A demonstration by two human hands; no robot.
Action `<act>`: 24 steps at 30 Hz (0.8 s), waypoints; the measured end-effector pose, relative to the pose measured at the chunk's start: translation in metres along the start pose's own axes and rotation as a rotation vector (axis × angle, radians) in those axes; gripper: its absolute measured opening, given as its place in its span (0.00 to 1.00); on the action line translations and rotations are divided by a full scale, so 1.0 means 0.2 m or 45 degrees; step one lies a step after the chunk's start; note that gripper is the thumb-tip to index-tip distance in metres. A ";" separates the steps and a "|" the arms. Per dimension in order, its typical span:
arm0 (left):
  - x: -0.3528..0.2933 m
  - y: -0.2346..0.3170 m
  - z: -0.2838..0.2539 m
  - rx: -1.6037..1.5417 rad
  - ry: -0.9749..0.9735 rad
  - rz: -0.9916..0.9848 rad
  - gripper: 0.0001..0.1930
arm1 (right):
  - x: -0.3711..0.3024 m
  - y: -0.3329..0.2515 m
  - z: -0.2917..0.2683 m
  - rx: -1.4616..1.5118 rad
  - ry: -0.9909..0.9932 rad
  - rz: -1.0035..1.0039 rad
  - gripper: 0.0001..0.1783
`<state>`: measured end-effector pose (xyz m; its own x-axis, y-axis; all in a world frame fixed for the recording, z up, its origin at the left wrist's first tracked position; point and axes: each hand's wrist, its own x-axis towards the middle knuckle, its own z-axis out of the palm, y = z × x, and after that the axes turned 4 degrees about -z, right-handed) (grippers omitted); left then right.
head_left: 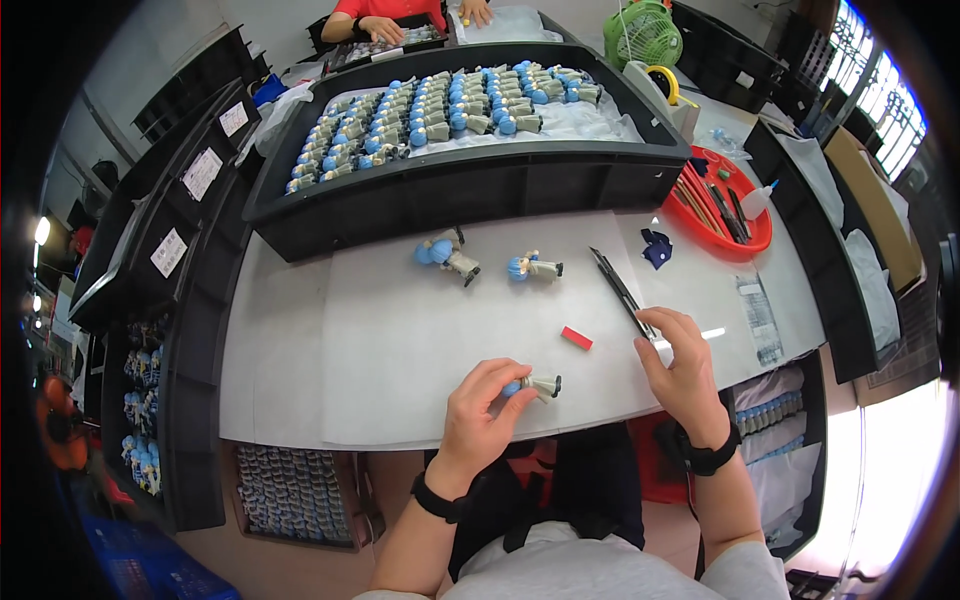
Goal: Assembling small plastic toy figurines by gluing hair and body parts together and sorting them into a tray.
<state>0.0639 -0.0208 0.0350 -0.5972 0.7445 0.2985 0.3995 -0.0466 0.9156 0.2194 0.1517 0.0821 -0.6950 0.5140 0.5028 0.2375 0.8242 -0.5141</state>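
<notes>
My left hand [484, 415] is closed around a small figurine [543, 385] with blue hair and a pale body, lying sideways with its dark feet pointing right. My right hand [683, 365] has its thumb and fingers about the lower end of a slim black craft knife [618, 283], whose tip points away to the upper left. Two more figurines lie on the white table: a larger one face down [449, 257] and a smaller one [535, 268] to its right. A small red block [577, 338] sits between my hands.
A big black tray [470, 184] with rows of figurines stands behind. To the right are a dark blue piece [656, 249], a red basin [757, 237] with pens and sticks, and a tape dispenser [668, 105]. Across the table, a person in red works. Crates [190, 400] flank the left.
</notes>
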 end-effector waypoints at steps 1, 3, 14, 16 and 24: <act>0.01 0.01 0.00 0.002 0.000 0.048 0.11 | -0.01 -0.01 0.00 0.034 -0.023 0.019 0.14; 0.01 0.01 0.01 0.006 0.007 0.090 0.11 | -0.05 -0.03 0.03 0.125 -0.075 0.080 0.13; 0.00 -0.01 -0.01 -0.021 -0.071 0.086 0.15 | 0.00 -0.08 0.24 -0.064 -0.237 -0.349 0.13; -0.01 0.00 -0.01 -0.048 -0.079 0.037 0.14 | -0.05 -0.06 0.26 -0.020 -0.199 -0.210 0.12; 0.00 -0.01 0.00 0.005 -0.078 0.058 0.09 | -0.11 -0.19 0.23 1.057 -0.118 0.619 0.09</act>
<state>0.0637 -0.0207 0.0325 -0.5346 0.7813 0.3222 0.4279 -0.0785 0.9004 0.1942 0.0984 0.0580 -0.7066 0.7044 0.0668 -0.0171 0.0773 -0.9969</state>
